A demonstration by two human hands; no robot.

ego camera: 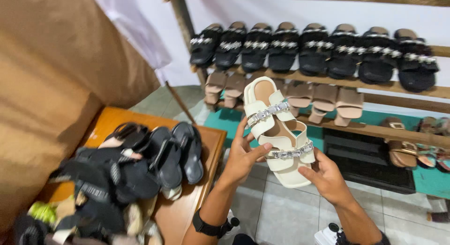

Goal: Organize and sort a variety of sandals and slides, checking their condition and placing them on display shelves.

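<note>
I hold a cream sandal (pixel 277 132) with two jewelled straps up in front of me, toe end pointing away. My left hand (pixel 243 156) grips its left side, thumb laid across the lower strap. My right hand (pixel 326 177) supports the heel end from the lower right. A black band sits on my left wrist (pixel 208 226).
A pile of black sandals (pixel 136 170) lies on an orange wooden table (pixel 187 212) at the left. Wooden shelves (pixel 328 81) ahead carry a row of black sandals (pixel 318 50) above and tan sandals (pixel 323 99) below. A brown padded surface (pixel 51 85) fills the left. Grey floor tiles (pixel 286 217) lie below.
</note>
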